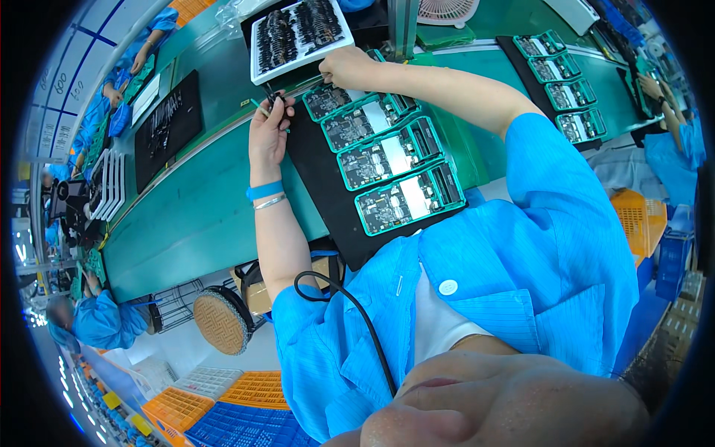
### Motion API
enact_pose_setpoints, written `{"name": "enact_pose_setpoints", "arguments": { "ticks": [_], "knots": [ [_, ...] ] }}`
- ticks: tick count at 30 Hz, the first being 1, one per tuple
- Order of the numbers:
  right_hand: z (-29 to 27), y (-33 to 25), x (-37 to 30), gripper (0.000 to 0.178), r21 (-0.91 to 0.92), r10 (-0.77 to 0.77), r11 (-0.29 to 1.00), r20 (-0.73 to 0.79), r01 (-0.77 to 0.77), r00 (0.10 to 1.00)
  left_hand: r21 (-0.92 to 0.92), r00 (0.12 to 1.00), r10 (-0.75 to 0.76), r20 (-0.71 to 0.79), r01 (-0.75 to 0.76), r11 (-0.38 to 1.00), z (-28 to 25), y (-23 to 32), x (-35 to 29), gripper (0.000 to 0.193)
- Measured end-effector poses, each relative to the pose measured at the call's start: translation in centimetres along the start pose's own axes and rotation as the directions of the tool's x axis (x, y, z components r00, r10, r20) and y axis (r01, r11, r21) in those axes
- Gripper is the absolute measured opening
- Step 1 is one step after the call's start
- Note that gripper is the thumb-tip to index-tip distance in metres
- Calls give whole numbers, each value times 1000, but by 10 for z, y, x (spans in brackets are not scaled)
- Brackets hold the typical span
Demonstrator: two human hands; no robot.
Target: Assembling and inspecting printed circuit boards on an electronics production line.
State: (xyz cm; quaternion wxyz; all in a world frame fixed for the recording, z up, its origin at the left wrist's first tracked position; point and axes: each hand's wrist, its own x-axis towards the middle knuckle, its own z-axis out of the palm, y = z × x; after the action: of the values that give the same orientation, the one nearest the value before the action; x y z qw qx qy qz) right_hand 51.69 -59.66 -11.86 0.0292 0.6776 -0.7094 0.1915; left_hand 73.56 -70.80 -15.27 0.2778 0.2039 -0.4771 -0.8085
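Observation:
My left hand (269, 127) is closed in front of a white tray (299, 66), its fingertips pinching a small black part (278, 96). A thin pale-green stick-like piece (260, 109) also shows at these fingers; its kind is unclear. Farther right, my right hand (348, 68) is curled with its fingertips down by the tray's near right corner, and whatever they grip is hidden. Many small black parts (298, 31) fill the tray in rows. Below my right hand, several teal-framed housings with circuit boards (391, 156) lie in a column on a black mat (316, 175).
A second black mat with dark pieces (167, 123) lies on the green bench (201, 190) at left. More framed boards (570, 95) stand at right. Co-workers in blue sit on both sides. A round woven stool (222, 320) and plastic crates (242, 425) are below the bench.

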Motion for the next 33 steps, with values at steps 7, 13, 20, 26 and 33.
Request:
{"name": "enact_pose_setpoints", "arguments": {
  "ticks": [7, 13, 20, 26, 33],
  "knots": [
    [1, 2, 1, 10, -14, -22, 1000, -19, 22, 1000, 13, 999, -39, 36, 38, 999, 5, 1, -2, 27],
    [-1, -1, 2, 7, -92, -20, 995, 73, 27, 997, 20, 994, -53, 94, 52, 998, 7, 2, -4, 29],
    [-18, -22, -9, 33, 40, -443, 874, -346, 485, 827, 0, 989, -79, 129, 79, 997, 8, 0, -6, 25],
    [-20, -36, -8, 33, -162, -544, 838, -186, 521, 818, 10, 979, -108, 173, 108, 994, 10, -2, -9, 25],
    [-23, -31, -12, 24, -158, -588, 806, -119, 570, 800, 44, 971, -101, 218, 94, 995, 16, -8, -7, 23]
  ]
}}
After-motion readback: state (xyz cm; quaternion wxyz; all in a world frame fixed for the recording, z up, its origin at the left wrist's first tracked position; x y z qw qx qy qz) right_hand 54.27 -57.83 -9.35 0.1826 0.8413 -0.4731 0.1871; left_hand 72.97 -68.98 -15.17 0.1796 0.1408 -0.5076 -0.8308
